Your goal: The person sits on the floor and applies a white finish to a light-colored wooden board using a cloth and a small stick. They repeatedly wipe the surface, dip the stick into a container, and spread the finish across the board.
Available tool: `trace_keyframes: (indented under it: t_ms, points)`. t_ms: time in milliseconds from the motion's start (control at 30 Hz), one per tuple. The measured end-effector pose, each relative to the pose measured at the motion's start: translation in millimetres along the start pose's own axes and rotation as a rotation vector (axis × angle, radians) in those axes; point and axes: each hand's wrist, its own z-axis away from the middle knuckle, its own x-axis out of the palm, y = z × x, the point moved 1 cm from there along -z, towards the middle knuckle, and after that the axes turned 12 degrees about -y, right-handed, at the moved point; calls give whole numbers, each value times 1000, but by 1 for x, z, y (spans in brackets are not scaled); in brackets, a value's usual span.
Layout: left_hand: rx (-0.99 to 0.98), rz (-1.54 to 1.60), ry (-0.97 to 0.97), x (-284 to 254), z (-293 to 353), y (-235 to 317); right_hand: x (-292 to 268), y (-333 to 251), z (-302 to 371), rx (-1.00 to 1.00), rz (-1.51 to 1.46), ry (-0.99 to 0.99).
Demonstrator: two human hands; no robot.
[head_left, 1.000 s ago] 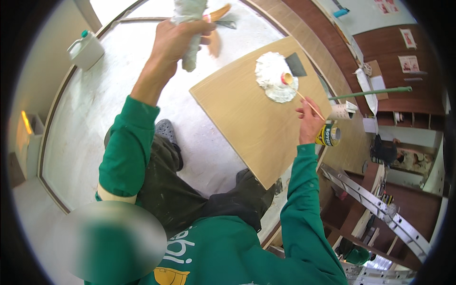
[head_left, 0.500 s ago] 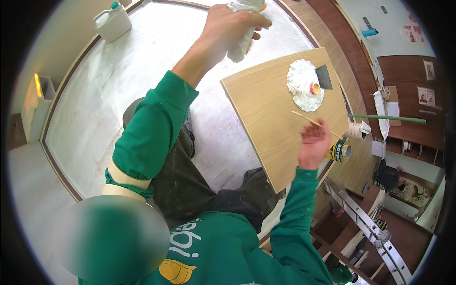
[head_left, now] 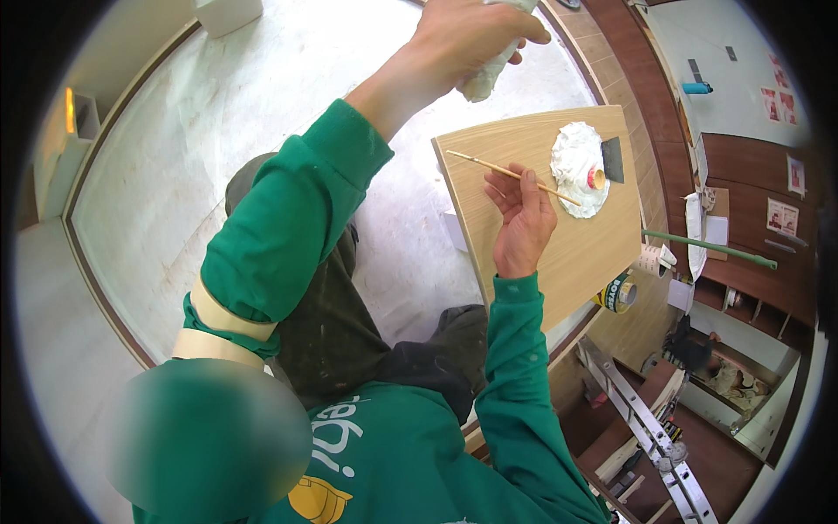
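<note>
At the top edge my left hand (head_left: 467, 37) is closed around a whitish, lumpy, cloth-like piece (head_left: 489, 77); its upper part is cut off by the frame. My right hand (head_left: 526, 214) pinches a thin wooden stick (head_left: 497, 166), slender like a fine paintbrush, above a light wooden board (head_left: 524, 262). One end of the stick points left toward the board's corner, the other reaches over the edge of a round white, plaster-like mass (head_left: 572, 157). In that mass sits a small red-rimmed round piece (head_left: 596, 179). A dark grey flat plate (head_left: 614, 159) lies against its far right side.
Right of the board stand a yellow and dark can (head_left: 621, 295) and a pale paper roll or cup (head_left: 650, 259). A green pole (head_left: 716, 249) juts out there. A metal ladder (head_left: 646, 428) lies lower right. Another person (head_left: 688, 348) is at far right. A white container (head_left: 229, 13) stands upper left.
My right hand has moved left over the board with the stick, which now points further left. My left hand has shifted up and right with the whitish piece.
</note>
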Motion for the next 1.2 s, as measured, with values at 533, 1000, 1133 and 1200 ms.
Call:
trace_keyframes:
  t_ms: [533,1000,1133,1200]
  points:
    - [13,-179,-73,-4,1,0,16,1,4,-99,152,-65]
    - [214,-615,-185,-6,0,-3,19,4,5,-119,121,-85]
    - [218,-619,-187,-6,-4,-8,23,3,5,-123,109,-80]
    - [209,-624,-179,-6,-7,-10,24,3,5,-118,106,-77]
